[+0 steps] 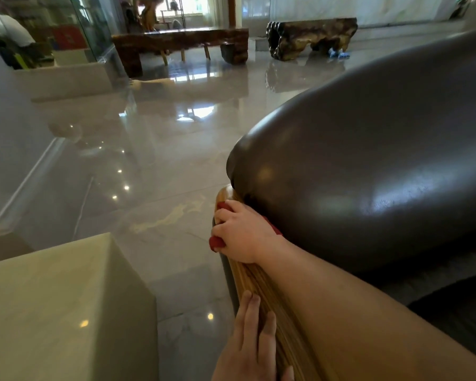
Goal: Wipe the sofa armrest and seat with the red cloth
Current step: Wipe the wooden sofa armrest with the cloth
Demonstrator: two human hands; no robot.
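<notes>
Head view: the right hand [242,237] presses the red cloth [217,243] onto the far end of the wooden armrest [261,287], grip clenched on the cloth. The left hand [248,342] lies flat on the armrest's near end, grip released. The dark cushion [368,171] bulges just beside the armrest.
</notes>
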